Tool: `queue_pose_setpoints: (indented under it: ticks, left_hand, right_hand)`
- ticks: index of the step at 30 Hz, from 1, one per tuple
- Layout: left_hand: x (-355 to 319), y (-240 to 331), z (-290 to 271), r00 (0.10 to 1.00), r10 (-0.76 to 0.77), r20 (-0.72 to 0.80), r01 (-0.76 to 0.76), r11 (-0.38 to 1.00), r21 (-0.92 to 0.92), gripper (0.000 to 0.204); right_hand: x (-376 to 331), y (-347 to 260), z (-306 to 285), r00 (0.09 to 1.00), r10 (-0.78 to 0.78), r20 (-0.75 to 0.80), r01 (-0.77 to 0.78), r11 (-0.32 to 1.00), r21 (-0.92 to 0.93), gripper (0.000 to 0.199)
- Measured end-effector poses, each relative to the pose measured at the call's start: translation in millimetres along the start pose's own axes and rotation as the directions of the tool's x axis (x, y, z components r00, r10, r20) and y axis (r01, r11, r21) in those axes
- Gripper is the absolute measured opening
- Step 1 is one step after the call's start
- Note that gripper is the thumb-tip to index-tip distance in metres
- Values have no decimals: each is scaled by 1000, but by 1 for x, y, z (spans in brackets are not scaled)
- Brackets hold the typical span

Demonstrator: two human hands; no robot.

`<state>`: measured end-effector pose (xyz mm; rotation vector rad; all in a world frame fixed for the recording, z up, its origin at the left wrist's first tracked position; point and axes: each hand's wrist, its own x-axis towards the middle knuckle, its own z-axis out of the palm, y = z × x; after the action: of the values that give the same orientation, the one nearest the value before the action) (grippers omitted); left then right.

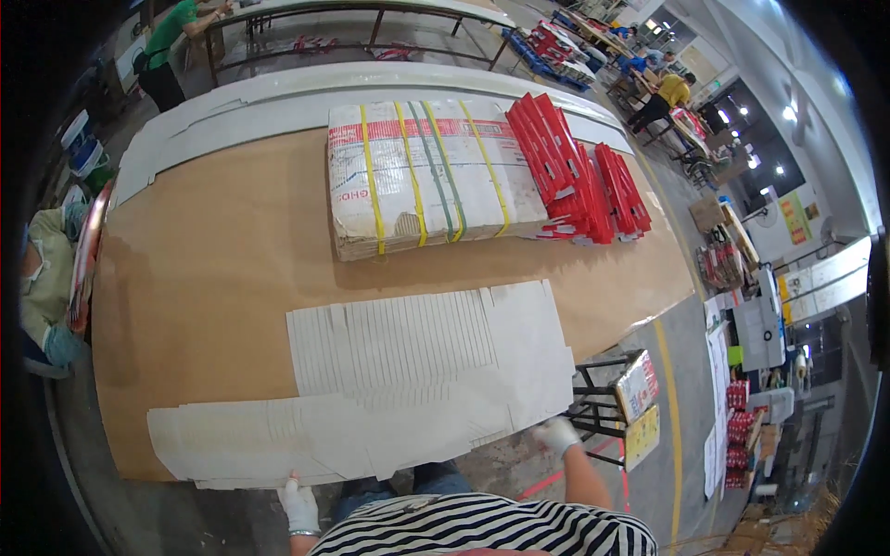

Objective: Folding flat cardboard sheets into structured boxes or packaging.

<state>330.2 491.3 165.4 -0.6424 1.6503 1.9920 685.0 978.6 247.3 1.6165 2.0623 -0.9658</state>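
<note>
While the flat white slitted cardboard (445, 371) lies along the brown worktop's (213, 269) near side, apparently overhanging at right, the white-gloved left hand (298, 507) touches its front edge; white-gloved right hand (558, 435) at right-front edge, both grips unclear. Best support both ends evenly; slits may fold. Yellow-strapped white carton bundle (434, 176) limits rear; more room left; black-legged stool (642, 437) right.
</note>
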Motion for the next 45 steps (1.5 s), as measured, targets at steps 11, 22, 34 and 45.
queue_pose_setpoints:
  ticks: [11,22,34,45]
  left_hand:
    - [5,-10,-105,934,-55,-354,-12,982,-186,34]
    - [-41,37,-16,765,273,-584,-267,959,98,38]
    - [-43,43,11,783,291,-549,-296,952,82,32]
    - [-43,44,-19,756,315,-574,-308,945,113,30]
  right_hand:
    - [251,-269,-317,293,-717,-632,453,686,-569,22]
    - [348,-318,-322,240,-698,-675,-96,675,-732,20]
    - [344,-327,-310,442,-587,-679,109,786,-608,19]
    - [302,-327,-357,346,-567,-748,326,820,-471,24]
